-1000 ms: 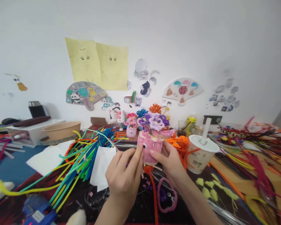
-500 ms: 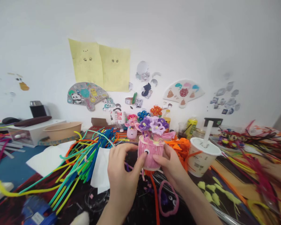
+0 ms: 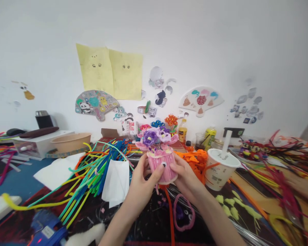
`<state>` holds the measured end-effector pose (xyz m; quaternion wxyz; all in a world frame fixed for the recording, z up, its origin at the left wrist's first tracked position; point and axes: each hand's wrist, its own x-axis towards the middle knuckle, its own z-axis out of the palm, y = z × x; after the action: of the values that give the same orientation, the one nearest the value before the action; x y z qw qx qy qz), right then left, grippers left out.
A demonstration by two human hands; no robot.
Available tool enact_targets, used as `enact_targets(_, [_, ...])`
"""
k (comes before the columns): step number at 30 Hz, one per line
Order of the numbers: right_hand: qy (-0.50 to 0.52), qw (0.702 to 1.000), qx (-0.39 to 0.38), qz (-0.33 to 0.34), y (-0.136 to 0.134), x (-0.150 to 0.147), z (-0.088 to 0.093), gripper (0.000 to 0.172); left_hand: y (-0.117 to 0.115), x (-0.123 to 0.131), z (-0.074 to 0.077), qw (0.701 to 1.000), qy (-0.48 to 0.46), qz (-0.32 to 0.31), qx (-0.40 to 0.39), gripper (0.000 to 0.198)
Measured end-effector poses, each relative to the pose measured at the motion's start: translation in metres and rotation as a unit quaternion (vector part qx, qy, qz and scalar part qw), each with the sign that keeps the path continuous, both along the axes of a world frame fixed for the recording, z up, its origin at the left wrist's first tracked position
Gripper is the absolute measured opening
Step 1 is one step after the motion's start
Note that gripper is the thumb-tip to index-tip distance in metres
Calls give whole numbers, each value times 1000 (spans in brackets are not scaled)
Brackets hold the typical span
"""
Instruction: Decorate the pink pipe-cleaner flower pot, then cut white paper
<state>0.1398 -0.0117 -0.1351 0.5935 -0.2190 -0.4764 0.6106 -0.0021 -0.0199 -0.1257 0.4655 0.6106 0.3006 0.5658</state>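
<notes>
A pink pipe-cleaner flower pot (image 3: 160,169) is held upright between my two hands, above the dark work mat. Purple and lilac pipe-cleaner flowers (image 3: 156,136) rise from its cream rim. My left hand (image 3: 145,179) grips the pot's left side, its thumb on the front beside a googly eye (image 3: 164,164). On the right side my right hand (image 3: 186,172) holds it, fingers partly hidden behind. Below lie a pink pipe-cleaner loop (image 3: 176,223) and an orange pipe cleaner (image 3: 170,218).
Bundled green and blue pipe cleaners (image 3: 100,174) and a white paper (image 3: 116,182) lie left. A blue glue gun (image 3: 47,227) is at the lower left. A lidded cup with straw (image 3: 218,174) stands right, near scissors (image 3: 292,218). Another person's arm (image 3: 306,186) shows at far right.
The pot has turned in my hands, so its flowers and the eye face differently. Both hands have shifted slightly, and the view has moved a little.
</notes>
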Motion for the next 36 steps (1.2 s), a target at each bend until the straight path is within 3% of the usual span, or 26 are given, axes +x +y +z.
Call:
enact_targets(8, [-4, 1000, 11, -5, -4, 0, -1, 62, -2, 1, 0, 1000, 18, 17, 6, 51])
enact_targets(17, [-26, 999, 29, -35, -7, -6, 3, 65, -4, 1, 2, 997, 41, 53, 26, 52])
enact_targets(26, [-9, 998, 47, -36, -11, -4, 5, 74, -7, -1, 3, 999, -1, 12, 35, 51])
enact_targets(36, [-22, 998, 57, -21, -13, -5, 7, 76, -4, -2, 3, 999, -8, 15, 46, 52])
